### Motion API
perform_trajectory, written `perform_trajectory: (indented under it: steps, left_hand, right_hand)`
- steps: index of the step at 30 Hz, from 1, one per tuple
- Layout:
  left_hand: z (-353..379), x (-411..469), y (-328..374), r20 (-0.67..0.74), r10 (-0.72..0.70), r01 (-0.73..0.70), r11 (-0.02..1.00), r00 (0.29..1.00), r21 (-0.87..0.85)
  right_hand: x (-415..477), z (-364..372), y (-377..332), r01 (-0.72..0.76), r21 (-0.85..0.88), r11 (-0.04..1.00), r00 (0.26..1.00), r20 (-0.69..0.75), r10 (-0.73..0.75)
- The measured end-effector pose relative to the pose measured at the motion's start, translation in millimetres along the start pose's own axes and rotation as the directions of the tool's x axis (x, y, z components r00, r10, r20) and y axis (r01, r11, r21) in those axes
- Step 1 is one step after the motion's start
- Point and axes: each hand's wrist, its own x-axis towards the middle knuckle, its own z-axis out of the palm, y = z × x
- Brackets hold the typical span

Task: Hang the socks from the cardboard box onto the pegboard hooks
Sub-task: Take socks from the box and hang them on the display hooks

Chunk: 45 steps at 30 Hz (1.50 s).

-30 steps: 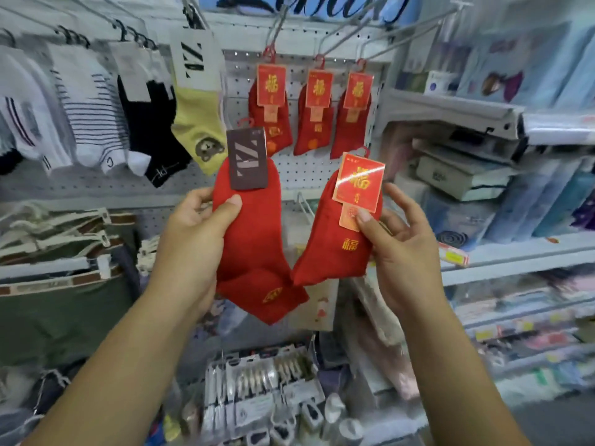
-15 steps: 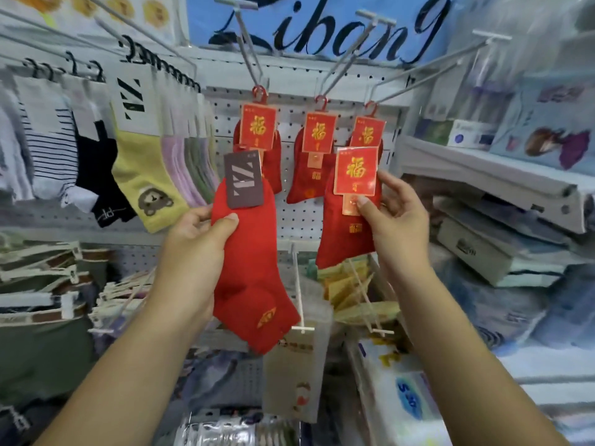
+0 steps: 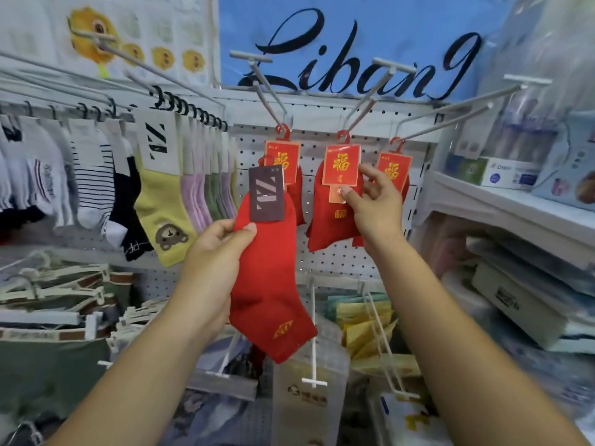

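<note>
Pinching the gold-lettered red sock (image 3: pixel 328 223) at its card between thumb and fingertips, the right hand (image 3: pixel 376 204) holds it just up and to its left. There the sock's red hanger loop (image 3: pixel 343 137) sits against the middle hook (image 3: pixel 367 101); whether the loop is already over the wire I cannot tell. That hook runs from the pegboard (image 3: pixel 322 262) outward and upward toward the person, so seating the loop likely depends on following the wire's line. The left hand (image 3: pixel 215 255), lower and further left, grips the dark-carded red sock (image 3: pixel 267 278), thumb across the front, fingers curled behind. This sock hangs lengthwise past the palm, toe lowest. Its nearest peg is the left hook (image 3: pixel 267 88), above and slightly right of that hand (one red pair hangs there already). The cardboard box is out of view.
</note>
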Motion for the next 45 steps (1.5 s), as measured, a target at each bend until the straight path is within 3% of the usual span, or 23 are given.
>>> perform_trajectory:
  steps: [4, 8, 11, 15, 20, 25, 30, 36, 41, 45]
  left_hand:
    - [-3, -3, 6, 0.009, 0.013, -0.013, 1.000, 1.000, 0.003]
    - [-5, -6, 14, 0.020, 0.039, -0.039, 0.999, 0.999, -0.012]
    - [-7, -11, 18, 0.022, 0.062, -0.061, 0.997, 0.998, -0.049]
    - [-14, -20, 25, 0.033, 0.085, -0.081, 0.991, 0.996, -0.102]
    - [-48, -34, 41, 0.045, 0.116, -0.111, 0.989, 0.992, -0.100]
    - [-112, -44, 67, -0.004, 0.186, -0.186, 0.980, 0.982, 0.078]
    - [-190, -54, 101, -0.154, 0.262, -0.246, 0.963, 0.953, 0.114]
    - [-303, -63, 151, -0.224, 0.341, -0.249, 0.900, 0.913, 0.357]
    - [-402, -61, 186, -0.175, 0.260, -0.172, 0.898, 0.950, 0.405]
    - [-460, -53, 208, -0.196, 0.233, -0.121, 0.881, 0.953, 0.457]
  right_hand:
    - [-9, -1, 3, 0.019, -0.109, 0.994, 0.998, -0.063, -0.026]
    - [-35, 4, -24, 0.164, -0.343, 0.925, 0.963, -0.147, -0.225]
    - [-63, 16, -66, 0.236, -0.197, 0.951, 0.972, 0.039, -0.233]
    - [-88, 40, -100, 0.197, -0.079, 0.977, 0.933, 0.323, -0.162]
    - [-112, 75, -112, 0.186, -0.021, 0.982, 0.872, 0.464, -0.155]
    - [-140, 128, -122, 0.190, 0.030, 0.981, 0.794, 0.584, -0.171]
    - [-179, 204, -134, 0.177, 0.126, 0.976, 0.711, 0.669, -0.215]
    - [-226, 314, -140, 0.095, 0.117, 0.989, 0.683, 0.715, -0.150]
    - [-264, 400, -144, -0.017, 0.090, 0.996, 0.628, 0.776, -0.060]
    - [-291, 458, -142, -0.056, 0.098, 0.994, 0.652, 0.757, -0.038]
